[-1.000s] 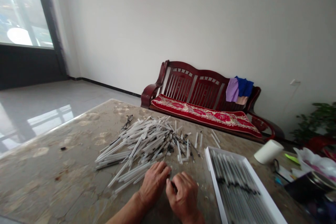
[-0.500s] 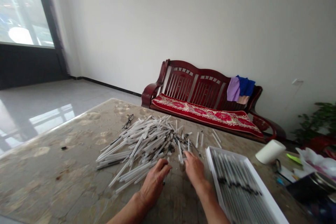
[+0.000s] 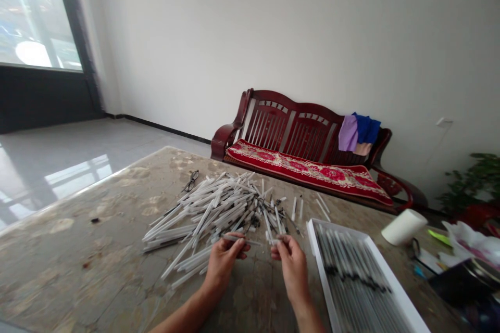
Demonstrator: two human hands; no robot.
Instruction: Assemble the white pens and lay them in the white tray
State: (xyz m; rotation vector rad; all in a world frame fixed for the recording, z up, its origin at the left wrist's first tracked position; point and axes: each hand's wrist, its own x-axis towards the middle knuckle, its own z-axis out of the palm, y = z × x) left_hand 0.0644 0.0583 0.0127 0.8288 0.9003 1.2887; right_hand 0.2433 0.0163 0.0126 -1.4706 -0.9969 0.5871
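Observation:
A large heap of white and translucent pen tubes (image 3: 211, 208) lies on the stone-patterned table (image 3: 117, 250). At the heap's near edge, my left hand (image 3: 226, 255) pinches a thin pen part (image 3: 250, 241) that points to the right. My right hand (image 3: 288, 255) faces it, its fingertips closed on a small pale piece (image 3: 275, 242). A gap separates the two held parts. Just right of my right hand stands a white box (image 3: 322, 283) with rows of clear pens (image 3: 363, 291) with black parts inside.
Black glasses (image 3: 191, 181) lie behind the heap. Loose tubes (image 3: 322, 206) are near the box. On the right are a white roll (image 3: 404, 227), a black cup (image 3: 461, 281) and plastic bags. Beyond the table stands a red wooden bench (image 3: 297, 130).
My left hand has turned and now shows a thin part between its fingers. My right hand has drawn back from the loose tubes, its fingertips now closed on a small piece.

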